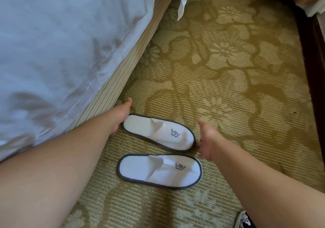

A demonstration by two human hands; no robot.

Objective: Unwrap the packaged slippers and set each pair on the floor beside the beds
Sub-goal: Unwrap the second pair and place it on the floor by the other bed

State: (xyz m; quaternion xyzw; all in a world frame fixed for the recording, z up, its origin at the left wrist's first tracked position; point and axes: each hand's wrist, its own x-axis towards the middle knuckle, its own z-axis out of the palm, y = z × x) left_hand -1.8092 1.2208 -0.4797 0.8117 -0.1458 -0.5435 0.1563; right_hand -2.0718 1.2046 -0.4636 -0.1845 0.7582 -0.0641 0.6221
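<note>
Carpet, olive-gold woven pile with a pale flower pattern (228, 90), runs along the bed. On it lie two flat white cloth slippers with dark edging and a grey logo on each strap. They are side by side, toes to the right, not touching. Far slipper (158, 132) sits near the beige ribbed bed base (112, 87); near slipper (160, 170) lies just beside it.

Left hand (121, 118) is at the far slipper's heel, fingers against the rim, thumb stuck out away from it; whether the fingers hook the edge, cannot tell. Right hand (206, 139) is spread wide, holding nothing, just beside that slipper's toe.

Crumpled white duvet (61, 43) overhangs the base. Dark shoe with white swirl pattern (245, 220) at the lower edge.
</note>
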